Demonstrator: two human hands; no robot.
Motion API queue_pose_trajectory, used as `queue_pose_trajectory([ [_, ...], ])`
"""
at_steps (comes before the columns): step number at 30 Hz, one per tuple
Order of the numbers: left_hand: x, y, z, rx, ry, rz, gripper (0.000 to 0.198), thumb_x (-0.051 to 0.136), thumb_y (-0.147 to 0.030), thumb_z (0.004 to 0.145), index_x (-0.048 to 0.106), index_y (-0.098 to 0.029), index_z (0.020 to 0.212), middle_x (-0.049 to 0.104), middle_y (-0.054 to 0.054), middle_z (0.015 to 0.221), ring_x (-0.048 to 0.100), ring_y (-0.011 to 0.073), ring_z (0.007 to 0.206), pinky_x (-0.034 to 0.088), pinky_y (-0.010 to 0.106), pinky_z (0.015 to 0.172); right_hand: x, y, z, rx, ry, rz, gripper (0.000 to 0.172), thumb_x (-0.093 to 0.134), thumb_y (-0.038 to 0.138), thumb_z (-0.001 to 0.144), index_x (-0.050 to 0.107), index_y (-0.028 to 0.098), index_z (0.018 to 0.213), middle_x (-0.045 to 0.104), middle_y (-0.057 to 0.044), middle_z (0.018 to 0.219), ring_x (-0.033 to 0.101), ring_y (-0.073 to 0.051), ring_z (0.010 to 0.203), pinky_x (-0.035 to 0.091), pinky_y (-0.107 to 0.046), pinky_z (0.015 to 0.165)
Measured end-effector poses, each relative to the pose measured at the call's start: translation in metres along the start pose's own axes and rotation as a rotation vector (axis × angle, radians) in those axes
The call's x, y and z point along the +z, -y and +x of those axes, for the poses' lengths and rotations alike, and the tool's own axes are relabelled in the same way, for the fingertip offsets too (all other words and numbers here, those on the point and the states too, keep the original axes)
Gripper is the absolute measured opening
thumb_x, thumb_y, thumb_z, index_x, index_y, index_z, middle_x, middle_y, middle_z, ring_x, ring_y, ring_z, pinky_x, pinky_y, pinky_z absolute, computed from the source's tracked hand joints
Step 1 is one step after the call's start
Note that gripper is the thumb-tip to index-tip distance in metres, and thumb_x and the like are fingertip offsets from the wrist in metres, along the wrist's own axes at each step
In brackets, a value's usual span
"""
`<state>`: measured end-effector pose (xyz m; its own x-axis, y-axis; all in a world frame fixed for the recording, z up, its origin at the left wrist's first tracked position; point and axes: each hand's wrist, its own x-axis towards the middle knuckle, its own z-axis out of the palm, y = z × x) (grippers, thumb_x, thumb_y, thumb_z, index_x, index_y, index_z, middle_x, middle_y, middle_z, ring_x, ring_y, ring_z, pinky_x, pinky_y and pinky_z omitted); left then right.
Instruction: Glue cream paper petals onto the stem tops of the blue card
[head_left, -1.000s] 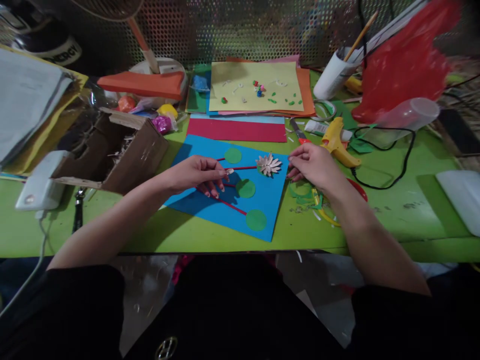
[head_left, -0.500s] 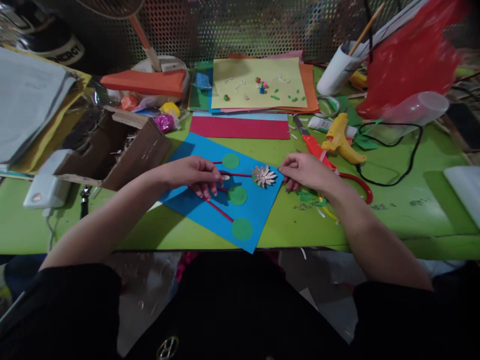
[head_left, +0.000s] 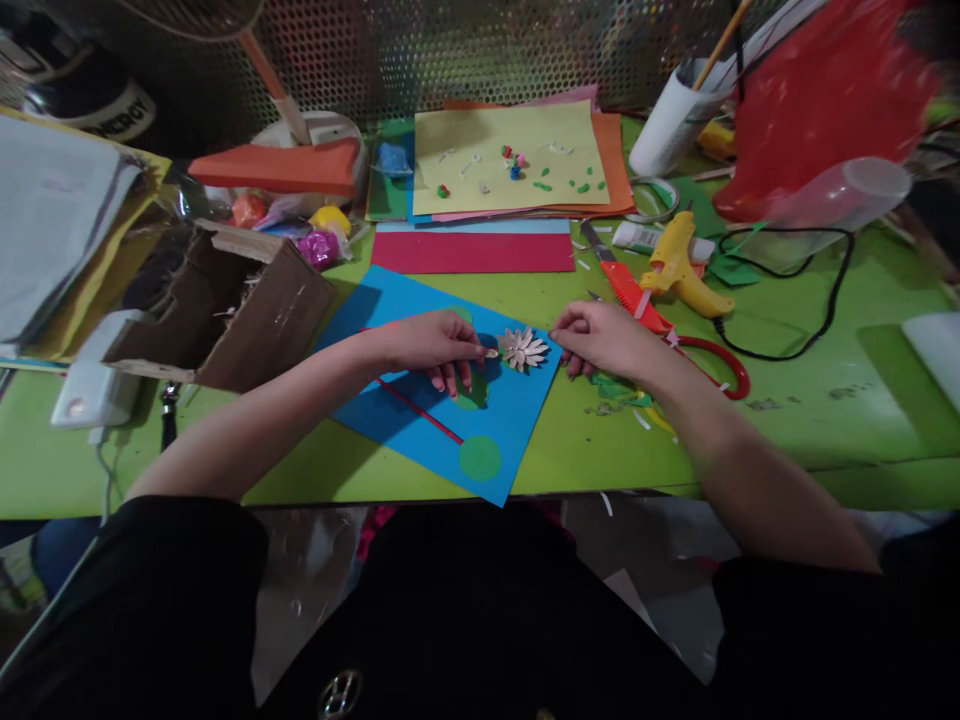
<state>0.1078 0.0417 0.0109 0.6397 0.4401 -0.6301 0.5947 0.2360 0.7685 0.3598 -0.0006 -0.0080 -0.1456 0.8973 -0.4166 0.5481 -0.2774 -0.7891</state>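
1. Blue paper [head_left: 517, 410] lies aslant on the green table [head_left: 577, 470], a pale-petalled flower [head_left: 523, 348] near its right corner, a green disc [head_left: 480, 458] at its nearest.
2. The left hand [head_left: 431, 340] is over the paper, thumb beside the flower; its grip looks narrow, but I cannot tell what it holds (that pale tip may be a nail).
3. The right hand [head_left: 600, 338] bunches its fingertips at the paper's right corner; whether they pinch it, I cannot tell.

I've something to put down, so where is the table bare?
Mostly at right: table between the red loop, black cord and white object. A smaller patch lies between the blue sheet and right arm. It's crowded around the glue gun and the box.
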Motion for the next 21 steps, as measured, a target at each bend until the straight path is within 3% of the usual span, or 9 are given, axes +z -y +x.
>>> queue_pose_trajectory([
  [4,0.005,-0.006,0.001,-0.077,-0.031,-0.017,0.028,0.065,-0.041,0.086,0.060,-0.015,0.080,0.072,0.003,0.065,0.064,0.0094,0.046,0.043,0.017,0.044,-0.001,-0.004,0.002,-0.024,0.020,-0.031,0.011,0.061,0.021,0.089,0.053,0.020,0.082,0.065,0.000,0.063,0.063,-0.012,0.047,0.045,-0.021,0.039],
  [21,0.020,-0.014,0.003,-0.142,-0.143,-0.081,0.021,0.053,-0.029,0.094,0.063,-0.014,0.085,0.069,0.002,0.060,0.060,0.0100,0.043,0.048,0.023,0.052,0.001,-0.002,0.001,-0.024,0.009,-0.056,0.010,0.060,0.018,0.088,0.053,0.019,0.082,0.064,-0.001,0.063,0.063,-0.012,0.046,0.044,-0.022,0.040],
])
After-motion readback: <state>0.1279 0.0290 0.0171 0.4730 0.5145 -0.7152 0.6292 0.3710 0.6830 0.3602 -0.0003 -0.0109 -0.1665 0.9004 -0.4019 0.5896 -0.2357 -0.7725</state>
